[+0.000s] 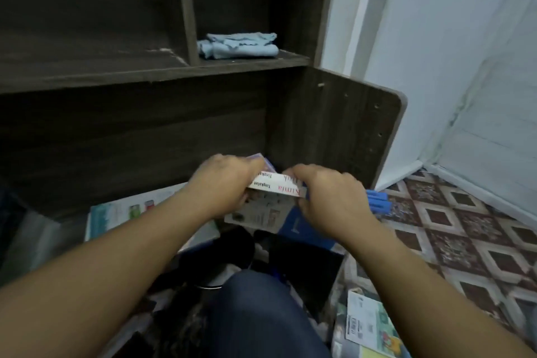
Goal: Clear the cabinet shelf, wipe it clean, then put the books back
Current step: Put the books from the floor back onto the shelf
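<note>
Both of my hands hold a stack of books (pixel 274 186) by its ends, low in front of the dark wooden cabinet (pixel 334 125). My left hand (pixel 225 183) grips the left end and my right hand (pixel 331 197) grips the right end. The white spine with red and black print faces me. A folded light blue cloth (pixel 238 45) lies on the upper shelf (pixel 162 71) in the right compartment. The upper left compartment holds nothing. More books lie flat below my hands: a pale one (pixel 122 212) at left, a blue one (pixel 302 227) under the stack.
My knee in blue jeans (pixel 261 314) is at the bottom centre. A booklet (pixel 369 325) lies on the patterned floor (pixel 465 241) at lower right. A blue plastic object (pixel 379 205) pokes out behind my right hand. A white wall (pixel 436 52) stands right of the cabinet.
</note>
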### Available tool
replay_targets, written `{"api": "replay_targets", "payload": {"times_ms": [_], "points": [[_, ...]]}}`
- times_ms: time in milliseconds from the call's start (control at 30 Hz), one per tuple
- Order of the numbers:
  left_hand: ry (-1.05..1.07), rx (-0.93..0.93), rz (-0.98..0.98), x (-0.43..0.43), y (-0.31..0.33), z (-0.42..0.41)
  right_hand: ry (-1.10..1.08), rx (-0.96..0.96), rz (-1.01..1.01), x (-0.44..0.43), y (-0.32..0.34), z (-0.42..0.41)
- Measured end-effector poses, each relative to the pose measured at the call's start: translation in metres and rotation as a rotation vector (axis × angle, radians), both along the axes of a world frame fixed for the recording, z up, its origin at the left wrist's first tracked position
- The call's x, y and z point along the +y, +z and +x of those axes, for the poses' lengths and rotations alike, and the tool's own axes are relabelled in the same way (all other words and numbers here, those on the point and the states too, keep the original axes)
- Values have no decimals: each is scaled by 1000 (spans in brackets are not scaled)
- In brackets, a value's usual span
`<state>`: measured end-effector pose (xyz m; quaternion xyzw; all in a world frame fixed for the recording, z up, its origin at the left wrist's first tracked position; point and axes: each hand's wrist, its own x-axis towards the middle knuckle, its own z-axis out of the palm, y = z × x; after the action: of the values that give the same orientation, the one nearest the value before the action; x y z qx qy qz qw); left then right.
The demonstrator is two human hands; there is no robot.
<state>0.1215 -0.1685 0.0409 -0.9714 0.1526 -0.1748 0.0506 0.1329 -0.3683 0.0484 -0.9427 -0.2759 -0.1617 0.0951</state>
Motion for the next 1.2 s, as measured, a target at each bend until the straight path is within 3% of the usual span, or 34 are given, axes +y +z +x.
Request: {"api": "replay_targets", "payload": {"times_ms": [167, 333, 467, 567, 633, 700, 833, 1200], "points": [[301, -190, 43, 77, 16, -22, 193, -300, 63, 88, -9, 35], [598, -302, 7, 141, -24, -57, 366, -459, 117, 162, -43, 57], [688, -213, -5, 178, -89, -82, 485, -280, 46, 204, -100, 50], [704, 173, -51, 192, -140, -90, 483, 44, -176, 215, -140, 38], [686, 292, -164, 195, -165, -91, 470, 226, -306, 210, -162, 36], [652, 283, -255, 201, -176, -86, 451, 276, -258, 210, -170, 42], [611, 123, -232, 207, -186, -80, 422, 354, -292, 215, -168, 55], [688, 123, -222, 198, -190, -74, 352, 357, -379, 220, -160, 68]]}}
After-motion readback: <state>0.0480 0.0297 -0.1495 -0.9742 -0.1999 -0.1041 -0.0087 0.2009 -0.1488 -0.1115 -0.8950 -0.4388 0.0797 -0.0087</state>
